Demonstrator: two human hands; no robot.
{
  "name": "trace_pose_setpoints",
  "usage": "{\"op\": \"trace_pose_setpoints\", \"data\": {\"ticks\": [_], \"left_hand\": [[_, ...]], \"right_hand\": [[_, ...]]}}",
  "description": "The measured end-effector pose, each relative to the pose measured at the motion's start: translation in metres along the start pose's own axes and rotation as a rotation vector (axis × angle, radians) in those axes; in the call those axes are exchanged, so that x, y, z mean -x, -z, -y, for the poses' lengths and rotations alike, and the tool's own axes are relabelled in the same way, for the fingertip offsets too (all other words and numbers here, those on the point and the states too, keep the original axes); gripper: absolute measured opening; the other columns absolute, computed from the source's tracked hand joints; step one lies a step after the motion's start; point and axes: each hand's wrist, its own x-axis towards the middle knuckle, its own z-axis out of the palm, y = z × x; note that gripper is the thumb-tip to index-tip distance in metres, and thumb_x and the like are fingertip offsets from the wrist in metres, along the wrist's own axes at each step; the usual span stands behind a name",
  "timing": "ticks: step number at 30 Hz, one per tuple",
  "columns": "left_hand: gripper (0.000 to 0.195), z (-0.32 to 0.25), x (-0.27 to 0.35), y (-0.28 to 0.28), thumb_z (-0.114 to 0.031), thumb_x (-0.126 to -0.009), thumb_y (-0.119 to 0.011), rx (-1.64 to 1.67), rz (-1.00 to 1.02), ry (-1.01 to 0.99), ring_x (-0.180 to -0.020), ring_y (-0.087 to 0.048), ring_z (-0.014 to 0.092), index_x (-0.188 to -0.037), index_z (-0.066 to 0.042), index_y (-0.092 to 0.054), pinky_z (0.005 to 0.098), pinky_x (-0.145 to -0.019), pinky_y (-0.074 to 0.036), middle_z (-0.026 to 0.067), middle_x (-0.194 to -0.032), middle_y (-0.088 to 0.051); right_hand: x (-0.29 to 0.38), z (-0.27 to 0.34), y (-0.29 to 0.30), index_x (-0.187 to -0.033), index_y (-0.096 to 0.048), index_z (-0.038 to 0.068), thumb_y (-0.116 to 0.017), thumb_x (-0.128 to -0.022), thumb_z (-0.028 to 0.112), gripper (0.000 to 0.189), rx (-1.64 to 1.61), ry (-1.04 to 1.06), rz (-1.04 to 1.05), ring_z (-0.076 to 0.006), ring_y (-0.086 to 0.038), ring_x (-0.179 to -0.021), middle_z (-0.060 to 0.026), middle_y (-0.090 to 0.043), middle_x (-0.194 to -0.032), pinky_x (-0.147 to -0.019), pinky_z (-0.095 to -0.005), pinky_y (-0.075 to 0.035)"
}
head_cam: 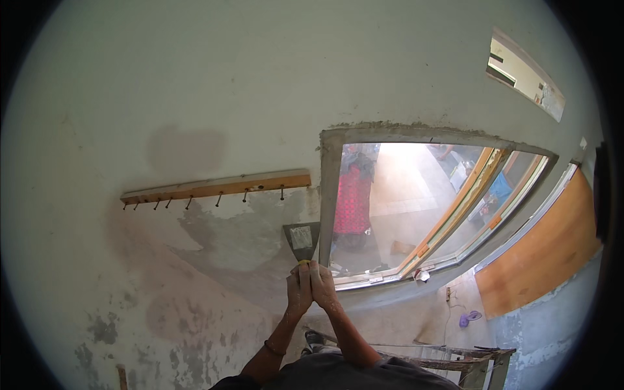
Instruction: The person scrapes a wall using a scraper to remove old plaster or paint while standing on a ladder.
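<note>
Both my hands grip the handle of a broad putty knife, its metal blade (301,239) pointing away from me against the wall. My left hand (298,290) wraps the handle from the left, and my right hand (322,287) closes on it from the right; they cover most of the handle. The blade's wide edge lies just left of the window's cement surround (330,195); I cannot tell whether it touches the wall. Beside it, grey patches of bare plaster (234,234) show where the wall's pale paint (195,92) is gone.
A wooden rail (219,191) with several nails is fixed to the wall. The window's wooden frame (438,224) stands to the right, with an orange-brown door panel (536,253) beyond. Below are a wooden stand (468,360) and a purple object (469,318) on the floor.
</note>
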Motion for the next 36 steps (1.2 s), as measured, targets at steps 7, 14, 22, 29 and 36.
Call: {"op": "trace_pose_setpoints", "data": {"ticks": [7, 14, 22, 29, 36], "left_hand": [[0.043, 0.02, 0.0, -0.002, -0.035, -0.093, -0.039, 0.002, 0.01, 0.074, -0.076, -0.063, 0.031, -0.088, 0.004, -0.058, 0.038, -0.065, -0.046, 0.0216, -0.076, -0.061], [0.039, 0.016, 0.003, -0.003, -0.034, -0.092, -0.042, -0.113, -0.007, 0.008, -0.085, -0.062, 0.037, -0.097, 0.002, -0.058, 0.0396, -0.069, -0.047, 0.0244, -0.084, -0.062], [0.044, 0.012, 0.016, 0.0, -0.035, -0.094, -0.039, -0.097, 0.01, 0.067, -0.077, -0.063, 0.035, -0.091, 0.004, -0.059, 0.0392, -0.062, -0.047, 0.0233, -0.079, -0.062], [0.047, 0.013, 0.005, 0.007, -0.034, -0.095, -0.038, 0.207, 0.071, 0.211, -0.062, -0.062, 0.026, -0.08, 0.006, -0.058, 0.0357, -0.053, -0.044, 0.0209, -0.066, -0.06], [0.048, 0.009, -0.004, 0.002, -0.036, -0.095, -0.039, -0.037, -0.016, 0.064, -0.061, -0.062, 0.029, -0.08, 0.006, -0.057, 0.0381, -0.054, -0.044, 0.0209, -0.065, -0.059]], "right_hand": [[0.0, -0.016, -0.003, -0.088, -0.062, -0.002, -0.039, -0.092, 0.028, 0.039, 0.13, 0.034, -0.039, -0.0312, -0.064, -0.075, -0.0207, -0.063, -0.077, -0.067, -0.0372, -0.048], [0.001, 0.011, 0.001, -0.084, -0.063, -0.003, -0.039, -0.093, 0.03, 0.041, 0.207, 0.044, -0.045, -0.0314, -0.064, -0.071, -0.0206, -0.062, -0.074, -0.064, -0.037, -0.048], [0.014, 0.0, -0.001, -0.084, -0.063, -0.004, -0.037, -0.094, 0.029, 0.044, 0.069, -0.115, -0.035, -0.0262, -0.063, -0.071, -0.0168, -0.064, -0.074, -0.07, -0.0344, -0.047], [0.016, -0.011, -0.009, -0.089, -0.063, -0.003, -0.035, -0.097, 0.031, 0.045, -0.153, -0.044, -0.019, -0.0187, -0.06, -0.077, -0.012, -0.064, -0.08, -0.072, -0.0312, -0.046], [0.007, -0.015, -0.009, -0.089, -0.064, -0.003, -0.036, -0.097, 0.032, 0.046, -0.111, -0.06, -0.047, -0.0166, -0.06, -0.076, -0.0094, -0.064, -0.079, -0.071, -0.0307, -0.047]]}}
